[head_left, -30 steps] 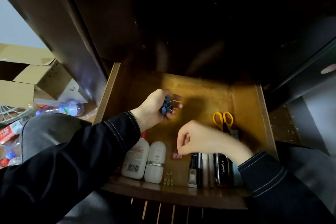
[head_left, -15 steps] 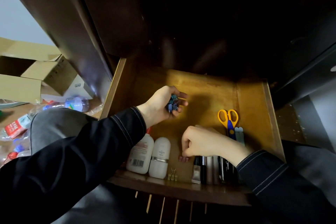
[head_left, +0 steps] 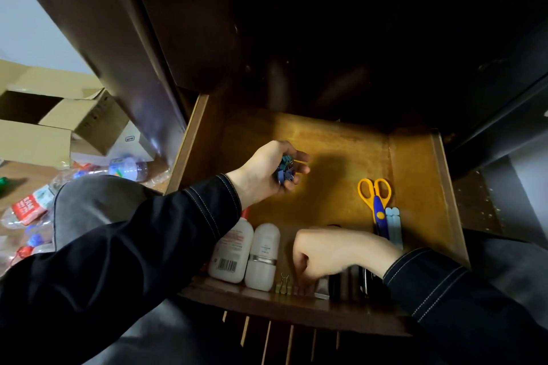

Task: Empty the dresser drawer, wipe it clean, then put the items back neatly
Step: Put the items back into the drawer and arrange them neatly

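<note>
left hand (head_left: 267,169): curled round a fistful of blue clips (head_left: 285,170), over the drawer (head_left: 415,163) floor, left of middle
right hand (head_left: 332,252): fingers curled down at the drawer's front, just beside the gold clip (head_left: 284,286); can't tell if it's pinching anything tbh
front row: bottles (head_left: 234,249) side by side on the left, pens (head_left: 335,284) half hidden under the right hand, scissors (head_left: 374,195) near the right wall
risk: that fistful looks loose, so clips could spill and scatter; the right wrist could knock pens crooked
room: lots of bare floor mid and back, front row is cramped
</note>
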Tool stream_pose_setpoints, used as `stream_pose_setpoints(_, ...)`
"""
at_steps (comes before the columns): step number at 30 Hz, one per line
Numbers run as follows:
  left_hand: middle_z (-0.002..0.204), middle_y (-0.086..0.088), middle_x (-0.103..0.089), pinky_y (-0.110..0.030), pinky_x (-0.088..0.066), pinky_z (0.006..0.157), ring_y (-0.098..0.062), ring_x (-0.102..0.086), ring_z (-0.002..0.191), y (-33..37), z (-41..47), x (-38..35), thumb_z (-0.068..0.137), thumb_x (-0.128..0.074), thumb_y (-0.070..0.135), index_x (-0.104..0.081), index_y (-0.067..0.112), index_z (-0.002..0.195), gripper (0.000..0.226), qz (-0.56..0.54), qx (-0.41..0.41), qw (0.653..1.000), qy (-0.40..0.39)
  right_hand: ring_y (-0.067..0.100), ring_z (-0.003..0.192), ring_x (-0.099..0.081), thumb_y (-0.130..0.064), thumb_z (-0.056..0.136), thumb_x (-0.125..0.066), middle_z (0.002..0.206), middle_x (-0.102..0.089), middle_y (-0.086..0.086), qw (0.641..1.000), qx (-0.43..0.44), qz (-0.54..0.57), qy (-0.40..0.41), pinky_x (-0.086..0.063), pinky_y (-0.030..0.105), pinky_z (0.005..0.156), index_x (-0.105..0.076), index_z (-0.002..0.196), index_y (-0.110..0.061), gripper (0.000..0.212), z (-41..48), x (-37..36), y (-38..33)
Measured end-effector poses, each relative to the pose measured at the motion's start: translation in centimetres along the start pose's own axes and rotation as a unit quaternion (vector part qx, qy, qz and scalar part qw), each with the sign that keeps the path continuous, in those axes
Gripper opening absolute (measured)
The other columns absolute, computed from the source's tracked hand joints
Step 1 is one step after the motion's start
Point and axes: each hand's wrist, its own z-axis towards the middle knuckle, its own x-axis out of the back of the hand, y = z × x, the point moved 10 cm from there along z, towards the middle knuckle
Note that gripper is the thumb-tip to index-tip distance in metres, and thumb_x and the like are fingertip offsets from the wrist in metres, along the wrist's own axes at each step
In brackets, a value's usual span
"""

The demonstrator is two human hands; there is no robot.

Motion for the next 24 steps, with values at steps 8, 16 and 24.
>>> stream_pose_setpoints(8, 0.075, -0.007, -0.061, -0.019, -0.033, 0.039, -0.013, -0.046, 0.052, 0.0, 0.0, -0.1, 0.096, -0.042, 0.016, -0.062, 0.004, 0.105, 0.025, 0.005, -0.002, 1.000, -0.007, 0.010, 0.040, -0.037, -0.013, 0.087, -0.068, 0.051, -0.043, -0.001, 1.000, -0.003, 0.019, -0.004, -0.025, 0.020, 0.039, -0.070, 0.075, -0.006, 0.015, 0.2, -0.3, 0.1)
stream_pose_setpoints(16, 0.071, -0.006, -0.062, -0.018, -0.032, 0.040, -0.014, -0.046, 0.052, 0.0, 0.1, 0.0, 0.094, -0.042, 0.016, -0.063, 0.005, 0.099, 0.024, 0.003, 0.004, 1.000, -0.009, -0.001, 0.046, -0.049, -0.025, 0.087, -0.073, 0.048, -0.055, -0.019, 0.993, 0.006, 0.111, 0.050, -0.033, 0.014, 0.044, -0.077, 0.089, -0.013, 0.013, 0.1, 1.6, 0.3)
stream_pose_setpoints(24, 0.070, -0.006, -0.063, -0.018, -0.033, 0.039, -0.013, -0.047, 0.050, 0.0, 0.2, 0.2, 0.094, -0.042, 0.016, -0.064, 0.006, 0.097, 0.024, 0.000, 0.004, 1.000, -0.003, 0.010, 0.055, -0.047, -0.027, 0.091, -0.069, 0.070, -0.064, 0.004, 0.995, 0.034, 0.073, 0.053, -0.042, 0.032, 0.056, -0.075, 0.086, -0.011, 0.018, 0.7, 0.8, -0.9)
